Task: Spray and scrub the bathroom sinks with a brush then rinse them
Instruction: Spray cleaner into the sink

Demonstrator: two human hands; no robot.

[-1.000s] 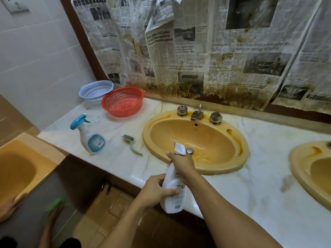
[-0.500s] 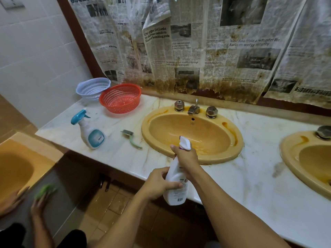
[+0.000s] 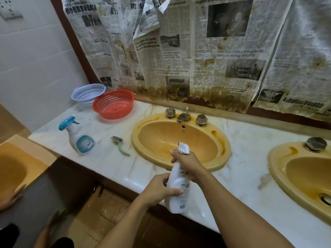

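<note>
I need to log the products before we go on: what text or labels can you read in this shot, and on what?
"UN urges Sri Lanka to deliver results in Easter bombing probe": newspaper on the wall.
"West Asia crisis a reminder for Asean on energy security": same newspaper, further right.
Other newspaper print, including the Chinese headlines: too small or blurred.
White bottle held in both hands: barcode and label print, unreadable.
Blue spray bottle: label blurred.

Mustard-yellow sink [image 3: 220, 140], veined white counter [image 3: 247, 151]; red basket [image 3: 114, 104], possibly lilac basket [image 3: 87, 93]
</note>
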